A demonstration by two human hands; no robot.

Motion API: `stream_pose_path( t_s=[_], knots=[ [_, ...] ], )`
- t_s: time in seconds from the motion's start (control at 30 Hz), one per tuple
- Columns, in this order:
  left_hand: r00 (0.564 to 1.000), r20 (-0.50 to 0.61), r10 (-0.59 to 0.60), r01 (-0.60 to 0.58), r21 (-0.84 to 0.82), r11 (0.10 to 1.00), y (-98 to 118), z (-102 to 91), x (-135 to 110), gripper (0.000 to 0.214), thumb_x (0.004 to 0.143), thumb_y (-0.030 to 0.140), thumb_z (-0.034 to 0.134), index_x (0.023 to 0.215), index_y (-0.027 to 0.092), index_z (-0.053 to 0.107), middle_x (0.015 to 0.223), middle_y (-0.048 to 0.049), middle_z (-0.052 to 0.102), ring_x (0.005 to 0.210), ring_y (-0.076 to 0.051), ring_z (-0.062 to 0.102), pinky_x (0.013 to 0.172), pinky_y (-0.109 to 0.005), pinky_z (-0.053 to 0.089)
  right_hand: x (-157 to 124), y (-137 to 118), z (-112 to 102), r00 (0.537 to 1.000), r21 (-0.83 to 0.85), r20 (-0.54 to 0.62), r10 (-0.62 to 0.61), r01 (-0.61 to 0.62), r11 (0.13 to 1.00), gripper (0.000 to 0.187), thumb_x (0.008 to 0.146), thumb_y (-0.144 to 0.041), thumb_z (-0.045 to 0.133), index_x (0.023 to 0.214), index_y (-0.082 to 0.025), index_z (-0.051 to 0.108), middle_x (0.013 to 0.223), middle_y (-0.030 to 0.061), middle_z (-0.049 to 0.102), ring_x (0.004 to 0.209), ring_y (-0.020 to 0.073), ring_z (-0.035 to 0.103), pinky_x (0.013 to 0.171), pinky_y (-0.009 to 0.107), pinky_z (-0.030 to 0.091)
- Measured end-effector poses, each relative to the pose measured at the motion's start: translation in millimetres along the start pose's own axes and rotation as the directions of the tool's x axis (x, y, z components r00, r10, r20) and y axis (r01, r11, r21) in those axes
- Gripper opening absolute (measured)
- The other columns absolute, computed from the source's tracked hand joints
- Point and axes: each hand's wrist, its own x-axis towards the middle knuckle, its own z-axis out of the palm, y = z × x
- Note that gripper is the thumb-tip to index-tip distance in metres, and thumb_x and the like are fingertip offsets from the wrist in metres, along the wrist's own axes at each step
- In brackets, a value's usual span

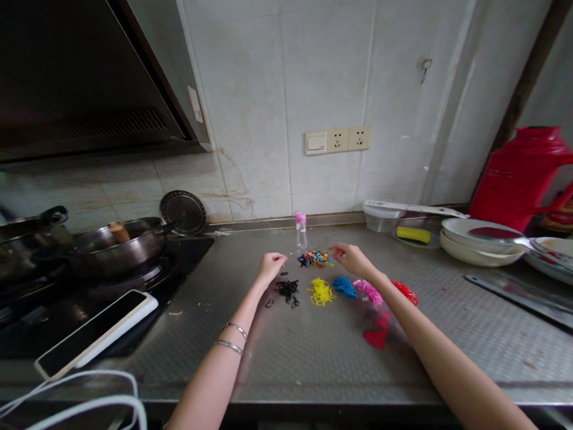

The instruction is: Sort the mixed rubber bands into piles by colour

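Observation:
My left hand (272,268) is closed, thumb and fingertips together, above the pile of black rubber bands (287,288). Anything in that pinch is too small to make out. My right hand (351,261) hovers with curled fingers just right of a mixed pile of coloured rubber bands (315,259); what its fingertips hold cannot be made out. Nearer to me, yellow rubber bands (320,291), blue rubber bands (344,287) and pink rubber bands (368,292) lie in separate heaps. Red rubber bands (405,292) show partly behind my right forearm.
A clear bottle with a pink top (300,230) stands near the wall. A clear bag with red print (377,333) lies by my right forearm. Left are a phone-like device (96,332), cables and a pan (113,247); right are bowls (480,245), a knife (540,306) and a red thermos (519,178).

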Motion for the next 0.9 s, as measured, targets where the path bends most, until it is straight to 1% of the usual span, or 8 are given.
stream_pose_path(
  t_s=[0.07, 0.17, 0.3, 0.4, 0.5, 0.67, 0.8, 0.9],
  knots=[
    [1.000, 0.013, 0.010, -0.010, 0.011, 1.000, 2, 1.8, 0, 0.026, 0.069, 0.030, 0.052, 0.072, 0.010, 0.068, 0.055, -0.0036, 0.059, 0.050, -0.010, 0.048, 0.049, -0.020, 0.033, -2, 15, -2, 0.998, -0.055, 0.033, 0.049, -0.047, 0.997, 0.029, 0.073, -0.017, 0.047, 0.097, -0.017, 0.063, 0.079, 0.0049, 0.065, 0.070, 0.0136, 0.057, 0.066, 0.022, 0.042],
    [0.998, 0.045, 0.043, -0.044, 0.011, 0.999, 3, 5.9, 0, 0.024, 0.068, 0.027, 0.052, 0.071, 0.010, 0.068, 0.056, -0.0039, 0.060, 0.053, -0.011, 0.051, 0.052, -0.021, 0.036, -4, 25, 4, 0.992, -0.098, 0.090, 0.085, -0.076, 0.992, 0.031, 0.072, -0.017, 0.048, 0.099, -0.020, 0.063, 0.082, 0.0040, 0.066, 0.073, 0.0136, 0.058, 0.066, 0.021, 0.041],
    [0.991, 0.093, 0.091, -0.092, 0.008, 0.996, 7, 12.1, -1, 0.024, 0.068, 0.027, 0.052, 0.071, 0.009, 0.067, 0.056, -0.0037, 0.060, 0.054, -0.011, 0.051, 0.052, -0.021, 0.036, -4, 20, 15, 0.987, -0.189, 0.120, 0.106, -0.082, 0.979, 0.036, 0.073, -0.017, 0.049, 0.108, -0.023, 0.057, 0.088, 0.0029, 0.065, 0.074, 0.0130, 0.057, 0.064, 0.019, 0.039],
    [0.986, 0.120, 0.114, -0.115, -0.006, 0.993, 12, 15.7, -3, 0.025, 0.068, 0.028, 0.052, 0.071, 0.009, 0.068, 0.056, -0.0034, 0.059, 0.052, -0.010, 0.049, 0.050, -0.020, 0.035, -5, 13, 20, 0.989, -0.253, 0.121, 0.081, -0.048, 0.966, 0.038, 0.076, -0.019, 0.048, 0.113, -0.024, 0.054, 0.093, 0.0042, 0.063, 0.078, 0.0137, 0.057, 0.063, 0.019, 0.038],
    [0.983, 0.140, 0.116, -0.116, -0.009, 0.993, 18, 17.8, -5, 0.025, 0.069, 0.028, 0.051, 0.071, 0.009, 0.068, 0.057, -0.0037, 0.060, 0.052, -0.010, 0.048, 0.049, -0.020, 0.034, -5, 9, 22, 0.990, -0.265, 0.128, 0.058, -0.022, 0.964, 0.037, 0.079, -0.018, 0.045, 0.115, -0.024, 0.052, 0.100, 0.0059, 0.061, 0.084, 0.0142, 0.056, 0.067, 0.020, 0.038],
    [0.982, 0.152, 0.116, -0.115, -0.014, 0.993, 21, 18.3, -7, 0.023, 0.069, 0.026, 0.052, 0.073, 0.010, 0.068, 0.057, -0.0039, 0.060, 0.052, -0.010, 0.049, 0.050, -0.020, 0.034, -4, 10, 22, 0.993, -0.250, 0.107, 0.054, -0.025, 0.968, 0.036, 0.080, -0.017, 0.041, 0.113, -0.023, 0.053, 0.104, 0.0069, 0.061, 0.087, 0.0147, 0.056, 0.069, 0.020, 0.039],
    [0.984, 0.145, 0.104, -0.105, -0.004, 0.994, 17, 17.0, -5, 0.024, 0.069, 0.026, 0.051, 0.072, 0.010, 0.068, 0.056, -0.0033, 0.059, 0.050, -0.009, 0.048, 0.049, -0.020, 0.034, 2, 8, 14, 0.995, -0.151, 0.083, 0.050, -0.037, 0.988, 0.035, 0.077, -0.016, 0.043, 0.110, -0.019, 0.055, 0.084, 0.0047, 0.064, 0.073, 0.0131, 0.056, 0.064, 0.020, 0.039],
    [0.988, 0.132, 0.084, -0.087, 0.014, 0.996, 13, 15.6, -1, 0.024, 0.068, 0.026, 0.051, 0.072, 0.009, 0.068, 0.055, -0.0028, 0.059, 0.049, -0.009, 0.047, 0.049, -0.020, 0.034, 6, -3, 6, 0.996, 0.002, 0.076, -0.047, 0.047, 0.999, 0.036, 0.072, -0.015, 0.046, 0.107, -0.015, 0.057, 0.074, 0.0025, 0.063, 0.064, 0.0112, 0.054, 0.062, 0.020, 0.039]
  ],
)
